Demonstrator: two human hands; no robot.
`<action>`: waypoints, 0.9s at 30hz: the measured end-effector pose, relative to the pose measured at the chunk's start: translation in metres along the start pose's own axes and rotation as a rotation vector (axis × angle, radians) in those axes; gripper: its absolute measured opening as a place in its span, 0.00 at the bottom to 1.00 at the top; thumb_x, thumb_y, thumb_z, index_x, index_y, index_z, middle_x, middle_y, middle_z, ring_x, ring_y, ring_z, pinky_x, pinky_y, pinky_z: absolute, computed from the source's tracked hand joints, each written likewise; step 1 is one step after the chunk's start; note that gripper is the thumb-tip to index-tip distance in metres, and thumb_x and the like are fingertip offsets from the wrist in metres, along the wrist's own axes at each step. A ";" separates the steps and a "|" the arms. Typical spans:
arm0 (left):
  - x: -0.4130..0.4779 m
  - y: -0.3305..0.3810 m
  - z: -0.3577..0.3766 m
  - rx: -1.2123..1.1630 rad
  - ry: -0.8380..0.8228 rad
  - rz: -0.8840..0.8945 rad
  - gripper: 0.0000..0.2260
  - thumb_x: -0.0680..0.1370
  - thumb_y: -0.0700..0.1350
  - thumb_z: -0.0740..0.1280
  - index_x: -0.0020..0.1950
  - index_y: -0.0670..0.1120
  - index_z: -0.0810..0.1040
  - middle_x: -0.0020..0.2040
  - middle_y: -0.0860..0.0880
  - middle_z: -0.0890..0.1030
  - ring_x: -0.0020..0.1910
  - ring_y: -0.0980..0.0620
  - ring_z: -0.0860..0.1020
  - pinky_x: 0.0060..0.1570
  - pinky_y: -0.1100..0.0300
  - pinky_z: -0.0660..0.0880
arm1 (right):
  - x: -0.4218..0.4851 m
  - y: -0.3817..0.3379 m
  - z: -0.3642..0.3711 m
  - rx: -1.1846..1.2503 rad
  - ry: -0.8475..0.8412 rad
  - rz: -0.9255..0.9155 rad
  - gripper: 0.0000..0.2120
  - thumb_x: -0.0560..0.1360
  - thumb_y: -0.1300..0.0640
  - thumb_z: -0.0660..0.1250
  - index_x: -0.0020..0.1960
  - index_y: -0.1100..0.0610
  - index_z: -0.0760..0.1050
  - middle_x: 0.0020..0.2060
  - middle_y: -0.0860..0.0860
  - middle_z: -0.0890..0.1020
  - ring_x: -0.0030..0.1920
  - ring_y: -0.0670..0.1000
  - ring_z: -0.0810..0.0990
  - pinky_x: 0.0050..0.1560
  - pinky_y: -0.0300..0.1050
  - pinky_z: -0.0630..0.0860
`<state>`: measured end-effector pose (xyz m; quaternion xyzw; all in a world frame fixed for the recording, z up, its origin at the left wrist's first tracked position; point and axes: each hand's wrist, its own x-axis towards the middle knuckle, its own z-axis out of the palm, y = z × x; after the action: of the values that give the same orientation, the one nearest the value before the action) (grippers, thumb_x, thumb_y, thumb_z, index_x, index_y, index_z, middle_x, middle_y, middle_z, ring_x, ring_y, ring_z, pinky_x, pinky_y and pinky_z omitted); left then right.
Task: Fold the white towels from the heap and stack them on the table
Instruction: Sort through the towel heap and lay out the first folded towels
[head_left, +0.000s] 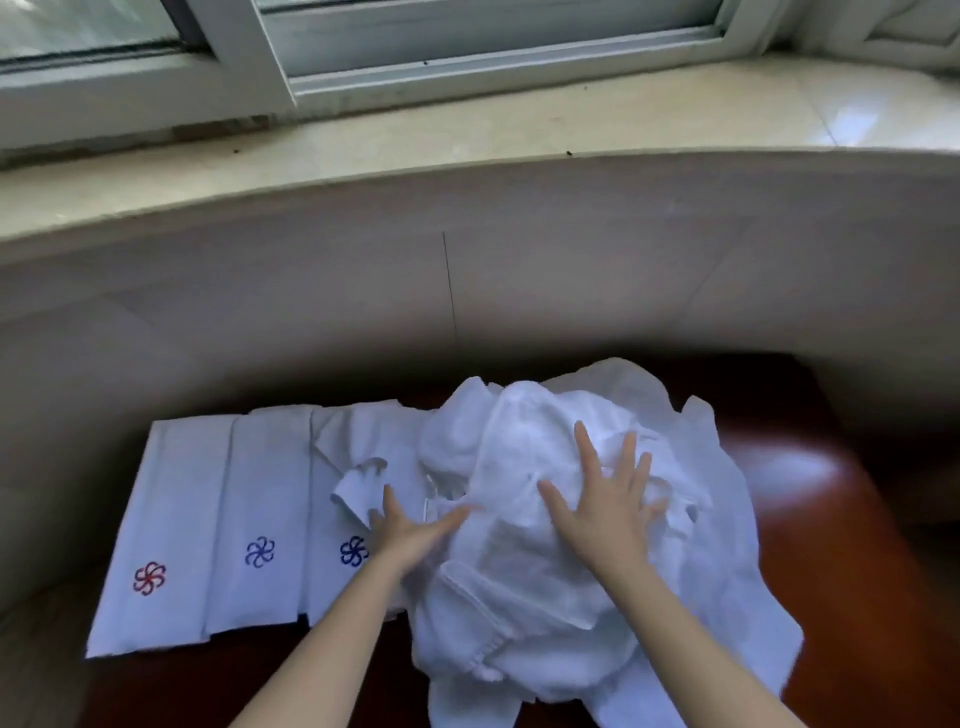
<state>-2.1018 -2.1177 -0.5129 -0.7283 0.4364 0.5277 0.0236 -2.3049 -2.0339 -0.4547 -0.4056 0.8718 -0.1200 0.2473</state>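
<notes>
You are looking down at a glossy reddish-brown table (810, 499) that is catching soft highlights. Behind it a pale wall panel (363, 291) is rising to a cream stone windowsill (519, 130), which is shining at the right. Above, a white-framed sliding window (249, 57) is letting in daylight; the glass is looking dusty, though the blur may be misleading you.

The heap of white towels (545, 519) covers most of the table (831, 519); its near edge is cut off by the frame. The left hand (410, 530) hides part of the third flower mark (353, 551). Individual towels within the heap apparently cannot be counted.
</notes>
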 end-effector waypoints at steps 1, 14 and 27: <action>0.009 -0.003 -0.006 -0.060 0.011 -0.005 0.61 0.59 0.67 0.76 0.78 0.53 0.39 0.78 0.44 0.44 0.77 0.42 0.52 0.72 0.45 0.58 | -0.001 -0.008 0.008 -0.016 0.034 -0.054 0.35 0.70 0.28 0.53 0.73 0.31 0.42 0.76 0.51 0.35 0.74 0.60 0.34 0.68 0.73 0.44; 0.054 0.030 0.082 -0.556 -0.435 0.079 0.18 0.70 0.52 0.71 0.58 0.48 0.79 0.52 0.47 0.84 0.52 0.49 0.81 0.48 0.59 0.78 | 0.030 0.026 0.016 -0.215 0.055 0.051 0.43 0.63 0.23 0.55 0.72 0.31 0.42 0.76 0.47 0.41 0.74 0.58 0.36 0.67 0.73 0.47; 0.080 0.037 0.092 -0.476 -0.328 0.124 0.10 0.74 0.52 0.70 0.53 0.54 0.77 0.47 0.53 0.84 0.46 0.55 0.82 0.39 0.64 0.77 | 0.062 0.020 0.028 -0.324 -0.017 0.093 0.41 0.66 0.23 0.53 0.74 0.35 0.42 0.75 0.51 0.49 0.74 0.63 0.45 0.68 0.70 0.49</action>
<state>-2.1904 -2.1436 -0.6009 -0.5904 0.3343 0.7263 -0.1102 -2.3372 -2.0685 -0.5071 -0.4003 0.8954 0.0370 0.1913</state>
